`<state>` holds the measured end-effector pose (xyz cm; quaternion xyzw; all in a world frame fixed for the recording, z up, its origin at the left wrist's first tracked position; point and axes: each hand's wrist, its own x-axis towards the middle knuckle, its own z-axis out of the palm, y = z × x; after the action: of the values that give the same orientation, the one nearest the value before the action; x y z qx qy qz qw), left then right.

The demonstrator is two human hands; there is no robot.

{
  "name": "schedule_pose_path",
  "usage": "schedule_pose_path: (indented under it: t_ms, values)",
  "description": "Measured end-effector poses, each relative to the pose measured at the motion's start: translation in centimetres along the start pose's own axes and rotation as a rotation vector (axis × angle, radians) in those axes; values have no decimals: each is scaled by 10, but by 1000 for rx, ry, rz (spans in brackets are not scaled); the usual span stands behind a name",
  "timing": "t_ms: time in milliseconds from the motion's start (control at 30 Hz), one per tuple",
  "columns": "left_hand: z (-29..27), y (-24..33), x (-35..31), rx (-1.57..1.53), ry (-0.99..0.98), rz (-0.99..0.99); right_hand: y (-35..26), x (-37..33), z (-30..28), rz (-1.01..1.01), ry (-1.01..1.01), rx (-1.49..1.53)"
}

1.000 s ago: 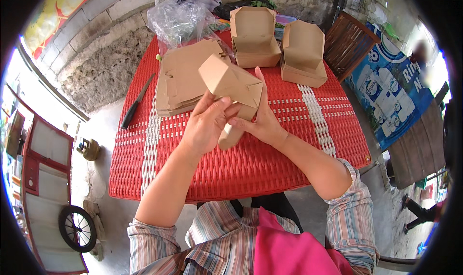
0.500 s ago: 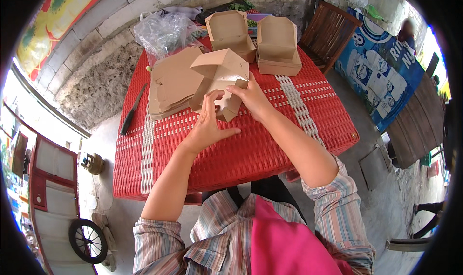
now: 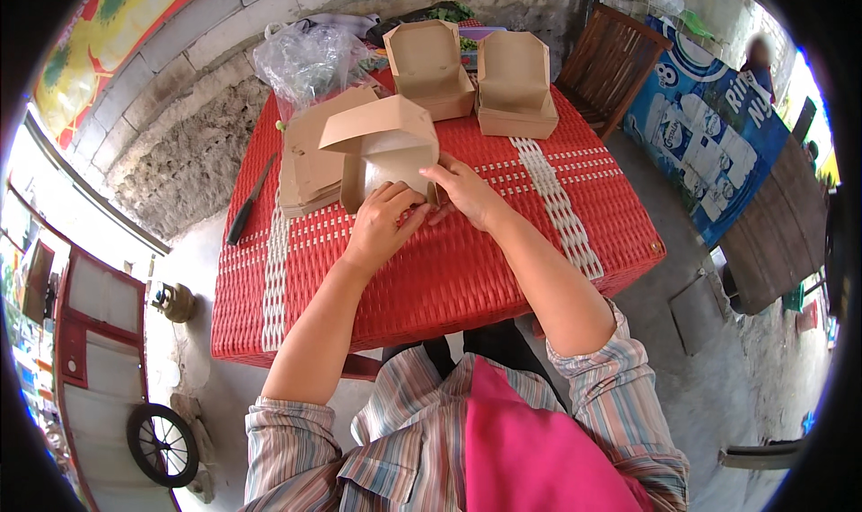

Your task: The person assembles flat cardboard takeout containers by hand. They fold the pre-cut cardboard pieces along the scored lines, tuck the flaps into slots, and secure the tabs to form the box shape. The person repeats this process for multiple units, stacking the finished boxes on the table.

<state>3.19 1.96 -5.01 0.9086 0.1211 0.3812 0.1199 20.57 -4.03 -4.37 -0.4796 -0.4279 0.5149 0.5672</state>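
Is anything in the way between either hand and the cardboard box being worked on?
Nothing visible is. The right hand grips the cardboard box at its right side, and the left hand is at its near edge. The flat cardboard stack and knife lie left of both hands.

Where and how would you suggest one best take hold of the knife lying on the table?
I would grip the knife by its black handle, coming from the near left, probably with the left hand. The handle points toward the person and nothing covers it, while the blade points away, beside the stack of flat cardboard.
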Motion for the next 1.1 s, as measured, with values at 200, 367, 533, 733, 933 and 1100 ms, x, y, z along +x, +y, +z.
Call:
schedule_pose_path:
  t_ms: [200,367,533,733,933,1100]
  values:
    - [15,-3,-3,15,113,-229,18,18,-10,-133,37,-351]
    - [17,6,0,-19,240,-470,20,16,3,-476,89,-397]
    - [11,-13,7,55,488,-217,4,17,21,-704,190,-445]
    - [-16,-32,31,-217,254,-521,-17,47,24,-499,299,-375]
    - [-5,-45,7,-408,320,-602,9,50,30,-474,341,-356]
    - [-4,-41,-1,-494,354,-644,5,39,32,-662,362,-642]
